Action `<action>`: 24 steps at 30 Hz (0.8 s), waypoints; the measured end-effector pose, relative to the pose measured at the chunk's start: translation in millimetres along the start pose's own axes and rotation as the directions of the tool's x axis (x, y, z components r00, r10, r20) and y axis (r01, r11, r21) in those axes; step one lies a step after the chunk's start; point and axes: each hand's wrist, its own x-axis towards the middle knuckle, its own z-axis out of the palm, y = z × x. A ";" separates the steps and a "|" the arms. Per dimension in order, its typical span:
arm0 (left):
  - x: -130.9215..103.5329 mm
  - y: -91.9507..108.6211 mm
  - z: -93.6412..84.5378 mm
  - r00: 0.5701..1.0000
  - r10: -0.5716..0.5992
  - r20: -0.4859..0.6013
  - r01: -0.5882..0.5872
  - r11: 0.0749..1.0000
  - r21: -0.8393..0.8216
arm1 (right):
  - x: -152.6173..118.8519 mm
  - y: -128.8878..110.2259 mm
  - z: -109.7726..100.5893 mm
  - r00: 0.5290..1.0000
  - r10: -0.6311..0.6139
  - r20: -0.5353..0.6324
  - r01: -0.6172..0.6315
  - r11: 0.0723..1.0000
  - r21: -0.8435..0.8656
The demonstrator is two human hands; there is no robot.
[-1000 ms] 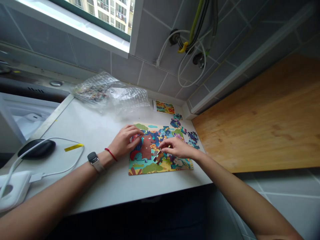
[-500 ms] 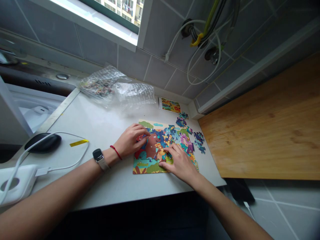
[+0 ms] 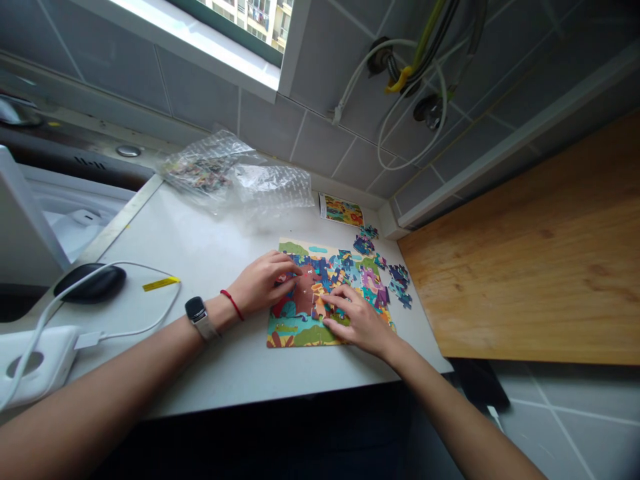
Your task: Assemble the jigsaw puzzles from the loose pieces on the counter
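A colourful jigsaw puzzle (image 3: 305, 335), largely assembled with a brown bear and other animals, lies flat on the white counter (image 3: 220, 367). My left hand (image 3: 263, 281) rests over its left edge, fingers bent but apart, tips touching the bear's area. On the middle of the puzzle, my right hand (image 3: 363, 322) has its fingertips beside an orange-and-yellow puzzle piece (image 3: 319, 305); thumb and fingers are spread with a gap. Whether that piece is fully seated I cannot tell. Several loose puzzle pieces (image 3: 399, 275) lie right of the puzzle.
A small picture card (image 3: 341, 211) lies behind the puzzle. A clear plastic bag (image 3: 210, 173) with pieces sits at the back. At left are a black mouse (image 3: 93, 283), a white charger (image 3: 37, 363) and its cable. A wooden board (image 3: 525, 267) borders the right side.
My right fingertips have shifted slightly left over the puzzle, and the thumb has moved closer to the fingers. My left hand stays nearly still. The view has shifted slightly.
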 end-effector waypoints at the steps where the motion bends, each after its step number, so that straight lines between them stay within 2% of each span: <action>1: -1.0 -0.5 1.3 0.999 0.007 0.036 -0.008 1.000 0.022 | -0.5 0.9 0.6 1.000 0.002 -0.001 -0.002 1.000 0.020; 5: -6.2 -6.0 7.3 0.989 -0.020 0.146 -0.001 0.990 0.141 | -1.7 4.3 3.7 0.999 0.009 -0.050 -0.007 0.999 0.054; 9: -8.2 -10.6 8.8 0.973 -0.063 0.222 0.025 0.985 0.169 | 0.6 7.0 4.8 0.995 -0.027 -0.097 0.030 0.999 0.030; 15: -7.4 -11.6 7.6 0.973 -0.041 0.227 0.013 0.993 0.121 | 4.6 7.1 1.4 0.997 -0.060 -0.056 0.060 0.998 0.009; 24: -5.2 -10.6 6.8 0.971 -0.015 0.240 -0.012 0.994 0.109 | -5.0 2.4 6.4 0.991 -0.115 -0.067 0.102 0.980 -0.168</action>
